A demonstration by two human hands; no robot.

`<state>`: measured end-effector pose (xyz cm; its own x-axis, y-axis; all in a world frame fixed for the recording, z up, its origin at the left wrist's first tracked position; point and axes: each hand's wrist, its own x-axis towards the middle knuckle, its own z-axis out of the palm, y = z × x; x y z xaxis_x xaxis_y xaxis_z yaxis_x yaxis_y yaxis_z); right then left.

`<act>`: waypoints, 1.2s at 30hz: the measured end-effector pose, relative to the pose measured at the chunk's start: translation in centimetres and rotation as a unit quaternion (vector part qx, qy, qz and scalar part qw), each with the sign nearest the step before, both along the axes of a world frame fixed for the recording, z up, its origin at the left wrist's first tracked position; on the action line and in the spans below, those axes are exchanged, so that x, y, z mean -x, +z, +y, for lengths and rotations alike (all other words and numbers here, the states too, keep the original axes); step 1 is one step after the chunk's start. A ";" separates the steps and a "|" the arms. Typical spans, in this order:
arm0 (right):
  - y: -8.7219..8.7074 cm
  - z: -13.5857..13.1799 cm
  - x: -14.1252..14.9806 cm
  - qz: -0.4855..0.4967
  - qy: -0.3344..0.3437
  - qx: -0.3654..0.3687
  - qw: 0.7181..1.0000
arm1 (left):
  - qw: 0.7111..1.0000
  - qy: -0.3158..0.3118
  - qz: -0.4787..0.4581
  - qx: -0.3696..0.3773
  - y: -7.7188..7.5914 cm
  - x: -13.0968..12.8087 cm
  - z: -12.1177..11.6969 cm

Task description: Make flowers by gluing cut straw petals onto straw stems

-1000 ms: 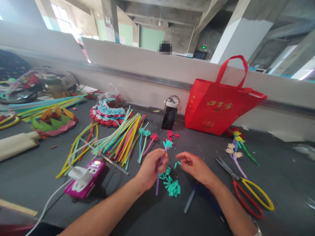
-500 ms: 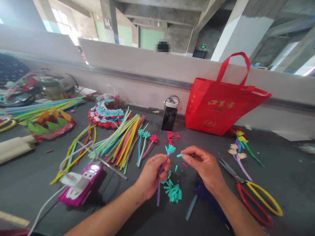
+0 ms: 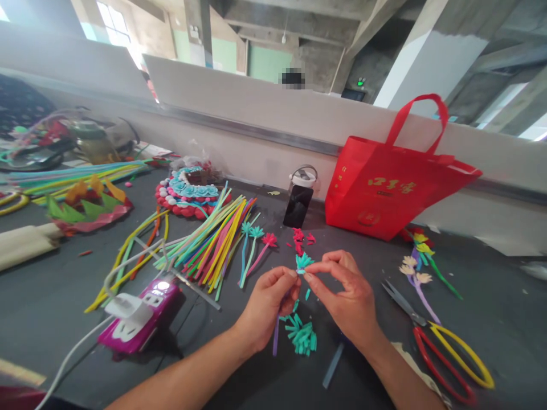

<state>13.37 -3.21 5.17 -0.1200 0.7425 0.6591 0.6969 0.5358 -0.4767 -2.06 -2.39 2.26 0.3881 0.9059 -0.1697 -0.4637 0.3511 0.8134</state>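
Note:
My left hand (image 3: 271,304) pinches the purple stem (image 3: 276,339) of a pipe-cleaner flower, just under its teal petals (image 3: 304,261). At the base of those petals, the closed thumb and index finger of my right hand (image 3: 346,293) hold a short teal pipe-cleaner piece (image 3: 301,271) against the flower. Below the hands lies a pile of cut teal pieces (image 3: 302,337). Just beyond the flower are red pieces (image 3: 298,239). Finished-looking flowers with teal heads (image 3: 255,232) and a red head (image 3: 269,240) rest to the left.
Scissors (image 3: 421,323) with red and yellow handles lie right of my right arm. A glue stick (image 3: 333,364) is near that arm. Pipe cleaners (image 3: 213,245), a purple power strip (image 3: 141,319), a phone (image 3: 298,206) against a bottle (image 3: 304,177) and a red bag (image 3: 384,191) surround the work.
My right hand has moved left, bringing the teal piece from beside the flower to touch its petal base. The left hand still grips the stem. The view has shifted slightly.

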 end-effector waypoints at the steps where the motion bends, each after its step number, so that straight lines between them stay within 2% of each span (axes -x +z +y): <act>1: 0.0 0.0 -0.1 -0.002 -0.004 -0.002 1.000 | 1.000 0.000 0.001 -0.001 0.0 0.0 0.0; 22: -0.1 0.0 -0.2 0.006 -0.037 -0.012 0.999 | 0.998 0.023 0.050 -0.032 0.0 -0.1 -0.1; 36: -0.4 -0.2 0.2 -0.011 -0.051 -0.043 0.998 | 0.997 0.022 0.049 -0.053 0.3 -0.1 -0.3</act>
<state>13.18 -3.41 4.74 -0.0622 0.6922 0.7190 0.7602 0.4996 -0.4153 -1.98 -2.72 2.53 0.3341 0.9363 -0.1084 -0.3927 0.2428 0.8870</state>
